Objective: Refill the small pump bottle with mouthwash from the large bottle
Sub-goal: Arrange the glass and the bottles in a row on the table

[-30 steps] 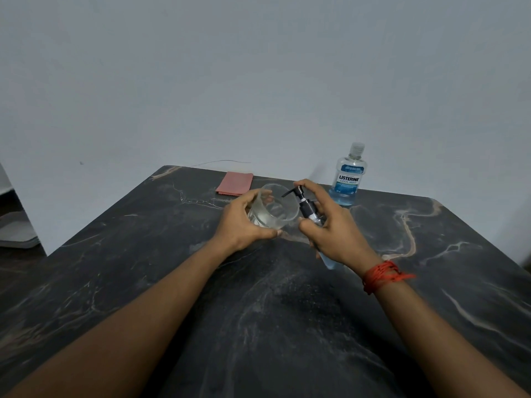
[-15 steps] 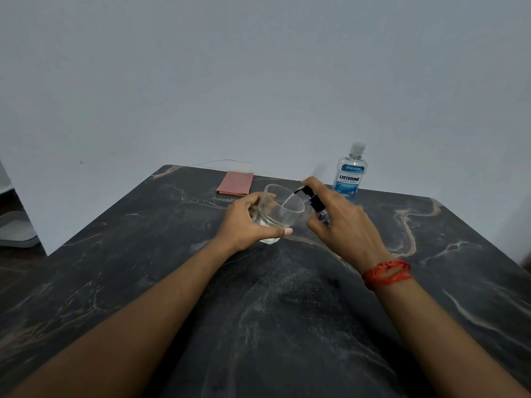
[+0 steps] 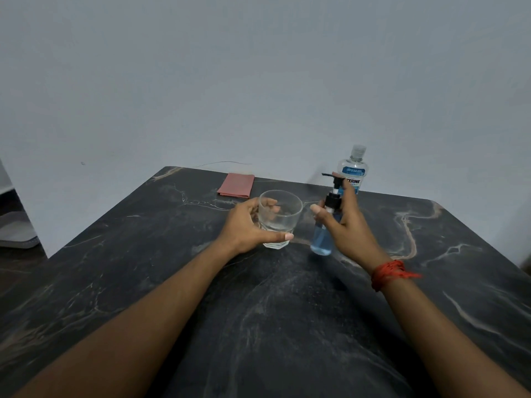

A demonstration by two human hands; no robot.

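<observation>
The small pump bottle [image 3: 322, 239] holds blue liquid and has a black pump head that points left. My right hand [image 3: 346, 228] grips it around the neck, upright, its base at the dark marble table [image 3: 273, 311]. Just to its left stands a clear glass tumbler [image 3: 280, 216] with a little clear liquid at the bottom. My left hand [image 3: 247, 225] is wrapped around the glass. The large mouthwash bottle [image 3: 352, 168], capped and about half full, stands at the table's far edge, behind the pump bottle.
A folded pink cloth [image 3: 236, 185] lies at the far edge of the table, left of the glass. A grey wall rises right behind the table. A red thread band [image 3: 388, 272] circles my right wrist. A pale object [image 3: 15, 231] lies on the floor at far left.
The pump bottle was tilted with its nozzle over the glass; my right hand has swung it upright and slightly right. The glass was tipped toward it and now rests level on the table.
</observation>
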